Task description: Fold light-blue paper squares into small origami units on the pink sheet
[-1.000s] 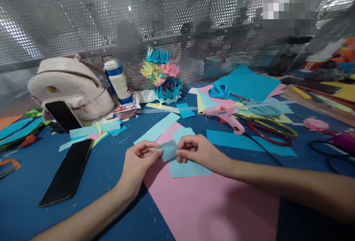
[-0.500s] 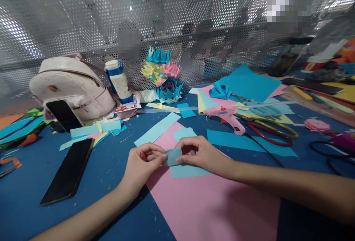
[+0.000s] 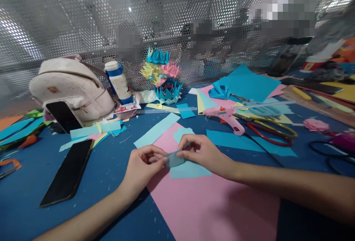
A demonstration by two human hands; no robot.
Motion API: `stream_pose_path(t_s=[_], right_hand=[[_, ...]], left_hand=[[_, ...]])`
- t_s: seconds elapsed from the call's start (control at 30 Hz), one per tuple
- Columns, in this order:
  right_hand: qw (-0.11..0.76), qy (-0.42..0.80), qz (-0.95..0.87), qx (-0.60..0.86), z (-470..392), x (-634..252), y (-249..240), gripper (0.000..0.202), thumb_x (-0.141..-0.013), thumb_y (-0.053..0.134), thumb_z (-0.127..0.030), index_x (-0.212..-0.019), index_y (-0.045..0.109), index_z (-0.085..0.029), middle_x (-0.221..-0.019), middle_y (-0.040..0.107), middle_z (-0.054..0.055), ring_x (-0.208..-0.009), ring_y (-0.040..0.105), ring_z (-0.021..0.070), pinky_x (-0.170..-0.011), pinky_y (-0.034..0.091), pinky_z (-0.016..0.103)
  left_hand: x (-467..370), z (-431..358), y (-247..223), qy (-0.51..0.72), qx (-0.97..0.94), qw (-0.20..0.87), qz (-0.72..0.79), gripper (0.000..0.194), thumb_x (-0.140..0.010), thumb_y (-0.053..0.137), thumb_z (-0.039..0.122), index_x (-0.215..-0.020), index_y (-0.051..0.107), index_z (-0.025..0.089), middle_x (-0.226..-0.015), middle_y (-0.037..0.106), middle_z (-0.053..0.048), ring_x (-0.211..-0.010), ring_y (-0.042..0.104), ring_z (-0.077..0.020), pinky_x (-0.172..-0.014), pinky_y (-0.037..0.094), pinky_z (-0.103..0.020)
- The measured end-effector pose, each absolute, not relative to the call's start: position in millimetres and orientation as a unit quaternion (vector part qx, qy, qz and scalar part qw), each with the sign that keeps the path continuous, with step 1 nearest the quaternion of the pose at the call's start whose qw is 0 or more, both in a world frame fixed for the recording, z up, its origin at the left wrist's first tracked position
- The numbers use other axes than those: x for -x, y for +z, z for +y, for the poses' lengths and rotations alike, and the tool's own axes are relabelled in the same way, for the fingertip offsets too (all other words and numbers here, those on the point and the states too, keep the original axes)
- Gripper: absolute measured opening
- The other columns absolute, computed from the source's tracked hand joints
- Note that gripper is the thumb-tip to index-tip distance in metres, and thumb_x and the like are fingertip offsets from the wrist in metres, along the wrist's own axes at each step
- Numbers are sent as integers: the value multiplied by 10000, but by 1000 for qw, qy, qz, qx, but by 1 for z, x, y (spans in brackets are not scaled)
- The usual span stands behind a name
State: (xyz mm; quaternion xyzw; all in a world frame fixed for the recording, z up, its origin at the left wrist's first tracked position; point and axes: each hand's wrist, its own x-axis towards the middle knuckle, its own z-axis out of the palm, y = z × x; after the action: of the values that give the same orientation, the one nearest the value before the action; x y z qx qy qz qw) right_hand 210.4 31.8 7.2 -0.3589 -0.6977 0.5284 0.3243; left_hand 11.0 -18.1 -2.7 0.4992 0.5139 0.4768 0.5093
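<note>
Between my two hands is a small piece of light blue paper (image 3: pixel 174 159). My left hand (image 3: pixel 146 163) pinches its left end, and my right hand (image 3: pixel 198 152) pinches its upper right edge with thumb and fingers. Whether the piece is folded I cannot tell. Just below it, another light blue paper sheet (image 3: pixel 191 171) lies on a large pink sheet (image 3: pixel 222 207). A torn-edged light blue scrap (image 3: pixel 183 133) shows behind my right hand, and a light blue strip (image 3: pixel 156 130) lies beyond my left hand.
A pink glue gun (image 3: pixel 226 117) and scissors (image 3: pixel 274 132) lie to the right. Folded paper flowers (image 3: pixel 168 90) stand at the back beside a bottle (image 3: pixel 119 82) and a backpack (image 3: pixel 72 82). A black phone (image 3: pixel 68 172) lies at left on the blue table (image 3: pixel 116 163).
The small paper piece has tilted and now looks flatter and narrower. My right hand has shifted slightly up, while my left hand stays nearly in place.
</note>
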Motion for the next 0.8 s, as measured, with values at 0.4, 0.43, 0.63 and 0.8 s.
stream_pose_path(t_s=[0.4,0.43,0.63,0.8], right_hand=[[366,522,-692,339,32,-210,9,301,-791,704,-423,-665,631,-160,-666,589,6,-626,525,123,-565,413,247],[366,518,-695,340,33,-210,9,308,-796,696,-430,-663,626,-162,-665,589,6,-628,529,124,-569,416,249],[365,504,-703,344,33,-211,9,326,-797,691,-442,-650,604,-164,-648,576,1,-625,527,125,-565,418,246],[357,524,-700,327,31,-211,10,286,-822,682,-390,-679,583,-163,-676,566,-6,-621,528,115,-570,429,235]], left_hand=[[-11,-18,-3,477,-505,504,513,101,-668,767,177,-731,710,122,-630,701,-41,-558,629,-122,-552,510,-207],[-11,-18,-4,474,-507,506,513,101,-670,766,175,-738,713,122,-645,708,-47,-565,633,-123,-559,515,-208],[-12,-17,-3,472,-514,511,503,107,-675,756,174,-756,707,125,-650,703,-39,-571,630,-121,-573,520,-208],[-14,-18,1,446,-530,528,492,238,-640,772,139,-865,696,146,-762,705,-34,-632,634,-127,-615,526,-220]])
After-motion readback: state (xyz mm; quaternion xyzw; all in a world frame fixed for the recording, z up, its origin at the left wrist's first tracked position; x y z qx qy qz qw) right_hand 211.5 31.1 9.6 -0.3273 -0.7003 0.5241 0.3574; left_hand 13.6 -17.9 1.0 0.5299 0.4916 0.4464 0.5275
